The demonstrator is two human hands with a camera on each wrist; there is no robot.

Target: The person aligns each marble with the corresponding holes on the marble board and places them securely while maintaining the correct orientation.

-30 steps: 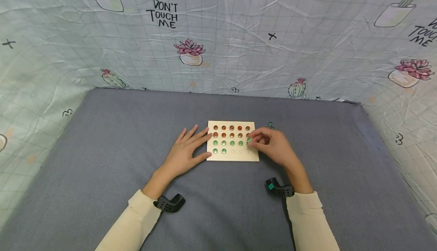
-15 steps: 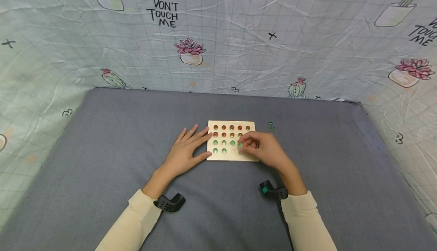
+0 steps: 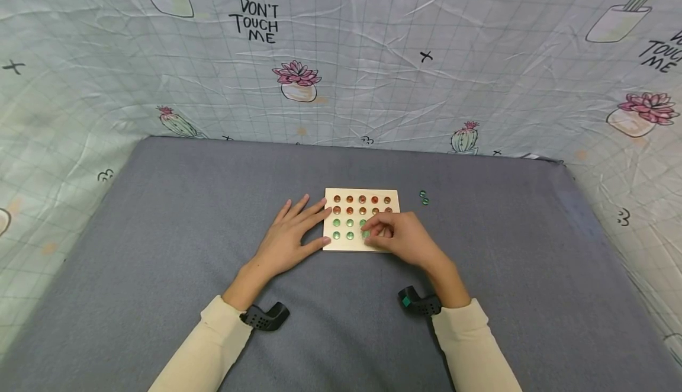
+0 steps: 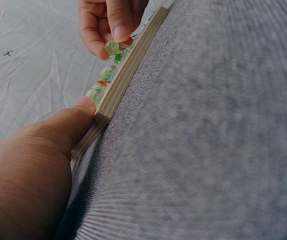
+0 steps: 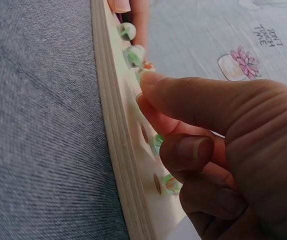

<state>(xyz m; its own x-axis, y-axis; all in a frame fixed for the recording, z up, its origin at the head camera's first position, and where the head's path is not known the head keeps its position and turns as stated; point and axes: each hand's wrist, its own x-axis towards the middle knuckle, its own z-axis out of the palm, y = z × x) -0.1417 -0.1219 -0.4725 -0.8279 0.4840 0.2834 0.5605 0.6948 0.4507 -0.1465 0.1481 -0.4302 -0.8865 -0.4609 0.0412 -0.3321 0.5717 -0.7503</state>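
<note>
A pale wooden board (image 3: 341,246) with rows of round hollows lies on the grey cloth. Red-orange marbles (image 3: 362,199) fill its two far rows, and green marbles (image 3: 336,223) sit in the nearer rows. Between thumb and index finger my right hand (image 3: 407,238) pinches a green marble (image 4: 112,47), held over the front row beside the two seated there. That hand covers the board's near right part in the head view; the right wrist view shows bare hollows below it. My left hand (image 3: 288,241) lies spread, its thumb and fingertips resting on the board's left edge.
Two loose green marbles (image 3: 424,197) lie on the grey cloth (image 3: 224,185) to the right of the board. Behind the table hangs a printed fabric sheet (image 3: 362,84). Each wrist wears a black camera mount (image 3: 264,317).
My right hand has moved left across the board with the green marble, from the right end to the third hollow of the front row. The left hand has stayed in place.
</note>
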